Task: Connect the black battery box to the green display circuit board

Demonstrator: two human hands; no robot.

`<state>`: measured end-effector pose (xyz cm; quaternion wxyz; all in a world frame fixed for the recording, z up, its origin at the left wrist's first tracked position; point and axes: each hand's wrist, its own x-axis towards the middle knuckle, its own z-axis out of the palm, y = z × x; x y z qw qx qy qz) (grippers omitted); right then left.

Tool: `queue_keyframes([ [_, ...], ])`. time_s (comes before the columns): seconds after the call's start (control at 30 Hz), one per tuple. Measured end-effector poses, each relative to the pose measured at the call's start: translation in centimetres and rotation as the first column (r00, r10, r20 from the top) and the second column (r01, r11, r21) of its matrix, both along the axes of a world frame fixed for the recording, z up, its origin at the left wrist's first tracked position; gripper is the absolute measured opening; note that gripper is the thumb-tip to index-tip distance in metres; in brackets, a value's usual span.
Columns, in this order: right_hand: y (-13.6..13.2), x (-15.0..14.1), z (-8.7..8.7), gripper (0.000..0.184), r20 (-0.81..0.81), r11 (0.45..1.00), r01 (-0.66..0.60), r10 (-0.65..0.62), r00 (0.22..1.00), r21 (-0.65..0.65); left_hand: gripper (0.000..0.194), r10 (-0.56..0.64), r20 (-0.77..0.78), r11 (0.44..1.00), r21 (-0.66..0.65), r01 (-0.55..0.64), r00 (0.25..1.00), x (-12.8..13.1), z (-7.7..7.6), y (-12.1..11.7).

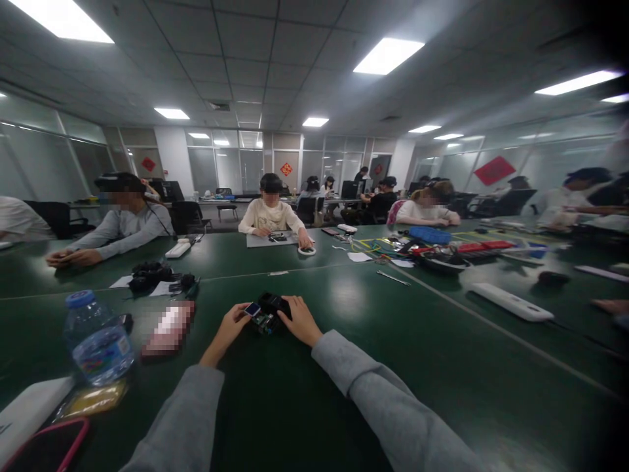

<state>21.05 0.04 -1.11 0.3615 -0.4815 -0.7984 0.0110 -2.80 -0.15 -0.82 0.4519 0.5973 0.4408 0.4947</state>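
Observation:
In the middle of the green table, both my hands hold an opened small electronic device. My left hand (pixel 230 333) pinches the edge of a small screen (pixel 252 309) with a pale frame, tilted up. Around a black plastic casing (pixel 272 303) at the right, my right hand (pixel 301 321) has its fingers closed. Between the two lies an exposed circuit board (pixel 265 322) with green and metallic parts. Whether the screen is still attached to the board I cannot tell.
At my left stand a water bottle (pixel 98 341), a pink phone-like item (pixel 168 329) and a white power bank (pixel 32 416). Ahead right lie a wrench (pixel 393 278), a white power strip (pixel 511 301) and a heap of cables and tools (pixel 442 252). Several people work around the table.

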Motion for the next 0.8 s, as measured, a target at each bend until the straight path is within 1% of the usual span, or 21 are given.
queue_keyframes([
  [0.07, -0.06, 0.0, 0.09, 0.038, 0.004, 1.0, -0.001, 0.001, 1.0, 0.004, 0.048, 0.013, -0.006, 1.0, -0.02, -0.013, 1.0, 0.03, 0.07, -0.14],
  [0.2, -0.24, 0.01, 0.36, 0.037, 0.01, 0.999, 0.003, -0.003, 1.0, 0.044, 0.048, -0.015, -0.007, 1.0, -0.012, 0.015, 1.0, -0.03, 0.14, -0.23],
  [0.37, -0.36, -0.02, 0.53, 0.038, 0.016, 0.999, -0.005, 0.005, 1.0, 0.046, 0.048, -0.008, -0.027, 0.999, -0.033, 0.007, 1.0, -0.21, -0.18, 0.18],
  [0.47, -0.36, -0.1, 0.47, 0.038, 0.019, 0.998, -0.001, 0.0, 1.0, 0.056, 0.046, -0.013, -0.032, 1.0, -0.019, 0.012, 0.999, -0.21, -0.32, 0.36],
  [0.6, -0.54, -0.28, 0.47, 0.045, 0.041, 0.996, -0.008, 0.004, 0.999, 0.089, 0.046, -0.021, -0.003, 1.0, 0.021, 0.021, 1.0, -0.08, -0.08, 0.15],
  [0.7, -0.71, -0.36, 0.59, 0.05, 0.06, 0.996, -0.026, 0.021, 0.998, 0.087, 0.045, -0.037, -0.001, 0.999, -0.002, 0.037, 0.999, -0.02, 0.26, -0.13],
  [0.8, -0.72, -0.35, 0.67, 0.051, 0.063, 0.997, -0.028, 0.024, 0.998, 0.069, 0.044, -0.035, -0.012, 0.999, -0.039, 0.034, 0.999, 0.03, 0.42, -0.15],
])
